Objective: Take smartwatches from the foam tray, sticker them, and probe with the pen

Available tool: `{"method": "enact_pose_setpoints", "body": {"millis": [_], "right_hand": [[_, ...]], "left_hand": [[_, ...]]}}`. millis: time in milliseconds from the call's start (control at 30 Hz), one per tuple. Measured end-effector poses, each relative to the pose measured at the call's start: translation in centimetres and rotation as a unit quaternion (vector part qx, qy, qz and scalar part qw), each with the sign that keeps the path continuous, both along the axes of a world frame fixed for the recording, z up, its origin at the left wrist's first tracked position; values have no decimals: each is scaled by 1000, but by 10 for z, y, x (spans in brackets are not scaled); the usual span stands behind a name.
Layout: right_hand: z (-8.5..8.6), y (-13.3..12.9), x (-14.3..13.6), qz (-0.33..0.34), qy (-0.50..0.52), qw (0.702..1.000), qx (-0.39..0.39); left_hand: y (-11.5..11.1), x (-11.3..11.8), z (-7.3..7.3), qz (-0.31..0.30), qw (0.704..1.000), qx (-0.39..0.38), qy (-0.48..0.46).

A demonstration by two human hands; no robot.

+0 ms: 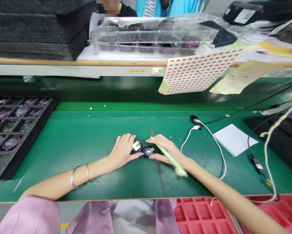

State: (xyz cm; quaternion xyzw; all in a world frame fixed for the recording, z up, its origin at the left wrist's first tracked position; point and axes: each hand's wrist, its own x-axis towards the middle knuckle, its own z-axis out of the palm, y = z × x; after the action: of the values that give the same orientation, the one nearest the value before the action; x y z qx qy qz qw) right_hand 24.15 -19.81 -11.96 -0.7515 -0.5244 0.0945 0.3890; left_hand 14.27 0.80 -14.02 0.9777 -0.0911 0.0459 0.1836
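Observation:
Two small dark watch cases lie side by side on the green bench, in the middle of the head view. My left hand (pixel 123 149) is closed round the left watch (pixel 136 146), whose face carries a white and green patch. Its thumb reaches to the edge of the second watch (pixel 148 151), which shows a lit dial and a small red mark. On that watch's right side are the thumb and fingers of my right hand (pixel 165 148). A light green pen (pixel 169 156) lies in the right hand, slightly blurred, its thick end toward my wrist.
A black foam tray (pixel 38 135) with several watch cases sits at left. White cables (pixel 217 146) and a white pad (pixel 234 139) lie at right. Sticker sheets (pixel 199 73) hang from the shelf, which bears clear plastic trays (pixel 150 35). Red trays (pixel 201 213) are below the bench edge.

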Motion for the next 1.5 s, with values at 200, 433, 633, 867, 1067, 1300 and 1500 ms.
{"method": "enact_pose_setpoints", "body": {"millis": [200, 433, 633, 867, 1067, 1300, 1500], "right_hand": [[-9, -22, -11, -6, -113, 993, -36], [1, 14, -7, -40, -74, 996, 44], [3, 12, 2, -68, 17, 995, 64], [82, 8, 30, -184, -22, 976, 116], [233, 108, 38, -24, -234, 962, 135], [307, 184, 37, 45, -311, 937, 151], [245, 137, 31, 161, -324, 931, 52]], "left_hand": [[-8, 5, 4, -21, 999, -43, 23], [-12, 2, 14, 13, 996, -82, -14], [-32, 14, 6, 11, 998, 2, -55], [-55, 37, -30, 22, 997, 70, -38], [-4, 13, 10, -35, 998, 47, 19], [165, -2, 267, 201, 932, -3, -303], [260, 60, 409, 303, 859, 39, -411]]}}
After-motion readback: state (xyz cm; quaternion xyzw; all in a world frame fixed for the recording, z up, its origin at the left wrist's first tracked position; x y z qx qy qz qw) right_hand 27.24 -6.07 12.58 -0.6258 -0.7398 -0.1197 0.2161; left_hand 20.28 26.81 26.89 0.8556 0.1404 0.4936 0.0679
